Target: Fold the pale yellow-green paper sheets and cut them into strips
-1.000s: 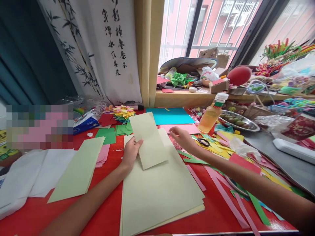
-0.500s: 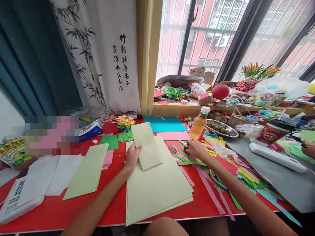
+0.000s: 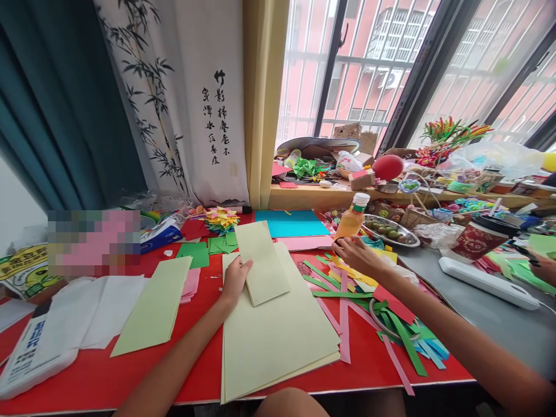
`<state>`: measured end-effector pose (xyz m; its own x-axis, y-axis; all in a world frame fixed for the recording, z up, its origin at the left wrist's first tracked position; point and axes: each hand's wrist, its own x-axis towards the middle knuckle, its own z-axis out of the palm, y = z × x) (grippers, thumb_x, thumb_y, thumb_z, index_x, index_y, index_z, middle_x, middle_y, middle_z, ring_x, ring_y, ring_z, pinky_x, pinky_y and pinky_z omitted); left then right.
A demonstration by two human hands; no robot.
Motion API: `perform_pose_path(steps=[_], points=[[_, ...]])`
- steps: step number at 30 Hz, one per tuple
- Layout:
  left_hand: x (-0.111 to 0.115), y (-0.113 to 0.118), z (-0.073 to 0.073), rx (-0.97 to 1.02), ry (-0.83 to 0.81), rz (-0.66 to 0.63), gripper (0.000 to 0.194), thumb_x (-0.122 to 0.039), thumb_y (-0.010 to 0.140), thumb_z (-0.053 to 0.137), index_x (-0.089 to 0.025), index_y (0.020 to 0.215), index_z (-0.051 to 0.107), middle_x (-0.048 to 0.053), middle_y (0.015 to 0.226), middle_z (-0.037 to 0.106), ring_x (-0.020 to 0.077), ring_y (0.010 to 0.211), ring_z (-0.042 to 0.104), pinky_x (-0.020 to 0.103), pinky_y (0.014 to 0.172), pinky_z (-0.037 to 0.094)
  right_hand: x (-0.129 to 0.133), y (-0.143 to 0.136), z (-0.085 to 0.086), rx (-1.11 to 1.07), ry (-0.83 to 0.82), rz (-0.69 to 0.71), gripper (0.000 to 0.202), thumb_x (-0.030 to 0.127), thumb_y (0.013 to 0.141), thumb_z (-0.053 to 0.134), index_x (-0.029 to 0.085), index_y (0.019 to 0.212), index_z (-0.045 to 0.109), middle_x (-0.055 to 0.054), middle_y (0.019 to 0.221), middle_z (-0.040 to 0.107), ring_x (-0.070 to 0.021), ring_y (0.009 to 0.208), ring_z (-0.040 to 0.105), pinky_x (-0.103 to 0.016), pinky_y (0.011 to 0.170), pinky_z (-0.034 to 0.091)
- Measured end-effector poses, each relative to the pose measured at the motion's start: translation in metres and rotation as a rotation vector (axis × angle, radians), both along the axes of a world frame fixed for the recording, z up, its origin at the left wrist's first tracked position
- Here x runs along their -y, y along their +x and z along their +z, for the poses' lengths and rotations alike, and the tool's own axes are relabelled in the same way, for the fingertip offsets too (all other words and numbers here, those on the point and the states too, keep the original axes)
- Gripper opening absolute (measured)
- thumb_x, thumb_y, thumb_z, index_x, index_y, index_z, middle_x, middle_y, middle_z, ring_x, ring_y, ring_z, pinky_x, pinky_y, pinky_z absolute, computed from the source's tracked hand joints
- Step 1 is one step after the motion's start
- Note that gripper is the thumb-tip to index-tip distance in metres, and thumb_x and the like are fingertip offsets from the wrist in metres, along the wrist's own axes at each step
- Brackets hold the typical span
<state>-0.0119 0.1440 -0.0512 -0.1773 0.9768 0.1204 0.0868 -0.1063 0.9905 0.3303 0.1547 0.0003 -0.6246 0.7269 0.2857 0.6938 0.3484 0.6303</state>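
Note:
My left hand [image 3: 237,282] is closed on the edge of a small pale yellow-green sheet of paper [image 3: 263,263], thumb on top. That piece, seemingly more than one layer, sits over a stack of larger sheets [image 3: 278,336] of the same colour. My right hand [image 3: 356,253] is closed beside the base of a bottle of amber liquid [image 3: 351,219]. A dark bit of the scissors [image 3: 339,242] shows at its fingers; the rest is hidden. Green paper strips [image 3: 343,294] and pink paper strips [image 3: 344,324] lie below this hand.
Another pale green sheet [image 3: 154,307] and a tissue pack [image 3: 43,347] are on the left. At the back lies blue paper [image 3: 289,224]. A fruit dish [image 3: 391,230], a dark red cup [image 3: 482,238] and a white device [image 3: 489,282] stand right. Another person's hand [image 3: 545,266] shows at the right edge.
My right hand has moved a little right and up, and the scissors are now mostly hidden. Several pink, green and blue strips under that arm have shifted. The left hand keeps its hold.

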Motion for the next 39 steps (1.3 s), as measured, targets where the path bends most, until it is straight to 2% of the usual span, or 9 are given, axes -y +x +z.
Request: perform_pose_path(steps=[7,12,18,19,22,25,29,34,39], points=[[0.0,0.0,0.002,0.008,-0.012,-0.015,0.029,-0.043,0.063,0.059,-0.016,0.075,0.057,0.003,0.068,0.062,0.0176,0.062,0.055,0.026,0.055,0.038,-0.006,0.017,0.01,0.091,0.005,0.142,0.034,0.0,0.078,0.033,0.015,0.1,0.055,-0.005,0.072,0.057,-0.0166,0.07,0.05,-0.032,0.087,0.026],[0.0,0.0,0.0,0.017,-0.022,-0.033,0.032,-0.043,0.063,0.059,-0.016,0.08,0.058,0.003,0.071,0.062,0.018,0.063,0.056,0.026,0.056,0.039,0.0,0.024,0.018,0.044,-0.011,0.126,0.04,0.0,0.078,0.031,0.015,0.109,0.052,-0.007,0.077,0.058,-0.0177,0.073,0.052,-0.037,0.089,0.025],[-0.002,0.0,-0.002,0.054,-0.021,-0.056,0.033,-0.043,0.063,0.06,-0.016,0.082,0.057,0.003,0.07,0.062,0.0182,0.064,0.057,0.027,0.056,0.04,0.029,-0.019,0.025,-0.876,-0.06,-0.08,0.033,0.023,0.084,0.035,0.015,0.115,0.04,-0.011,0.089,0.055,-0.0226,0.081,0.053,-0.045,0.083,0.029],[-0.002,0.0,-0.002,0.063,-0.02,-0.06,0.033,-0.043,0.063,0.06,-0.016,0.082,0.057,0.003,0.071,0.062,0.0181,0.064,0.057,0.027,0.056,0.04,0.037,-0.033,0.024,-0.948,-0.115,-0.065,0.033,0.024,0.086,0.03,0.016,0.118,0.035,-0.007,0.083,0.055,-0.0194,0.074,0.054,-0.04,0.076,0.035],[-0.003,0.0,-0.003,0.096,-0.021,-0.072,0.034,-0.042,0.063,0.061,-0.016,0.083,0.057,0.003,0.071,0.063,0.0177,0.064,0.057,0.026,0.056,0.041,0.062,-0.079,0.021,-1.512,-0.774,0.202,0.029,0.03,0.088,0.028,0.022,0.115,0.033,-0.002,0.081,0.05,-0.0134,0.064,0.052,-0.031,0.065,0.04],[-0.003,-0.001,-0.003,0.134,-0.025,-0.089,0.034,-0.042,0.063,0.061,-0.016,0.085,0.056,0.003,0.075,0.063,0.0173,0.066,0.058,0.026,0.057,0.042,0.077,-0.115,0.015,-1.765,-1.048,0.309,0.028,0.036,0.086,0.039,0.023,0.11,0.037,-0.001,0.081,0.045,-0.011,0.064,0.046,-0.028,0.062,0.038],[0.0,-0.001,-0.002,0.192,-0.023,-0.132,0.034,-0.042,0.067,0.059,-0.016,0.088,0.055,0.005,0.082,0.063,0.0163,0.066,0.058,0.026,0.056,0.043,0.065,-0.128,0.003,-1.725,-1.21,0.306,0.028,0.036,0.081,0.05,0.023,0.105,0.04,0.002,0.075,0.043,-0.01,0.064,0.043,-0.026,0.062,0.035],[0.002,0.0,-0.001,0.265,-0.004,-0.169,0.031,-0.04,0.07,0.058,-0.016,0.088,0.055,0.004,0.079,0.062,0.0153,0.063,0.057,0.026,0.055,0.045,0.038,-0.108,-0.01,-1.738,-1.134,0.281,0.022,0.041,0.086,0.037,0.02,0.09,0.043,0.0,0.075,0.046,-0.0092,0.059,0.043,-0.025,0.056,0.034],[0.0,-0.008,0.005,0.326,0.058,-0.06,0.031,-0.04,0.07,0.059,-0.015,0.088,0.055,0.006,0.081,0.062,0.0161,0.068,0.058,0.025,0.055,0.045,0.047,-0.092,-0.01,-1.5,-1.373,0.287,0.041,0.052,0.083,0.037,0.017,0.103,0.043,-0.003,0.075,0.049,-0.0123,0.061,0.05,-0.025,0.052,0.034]])
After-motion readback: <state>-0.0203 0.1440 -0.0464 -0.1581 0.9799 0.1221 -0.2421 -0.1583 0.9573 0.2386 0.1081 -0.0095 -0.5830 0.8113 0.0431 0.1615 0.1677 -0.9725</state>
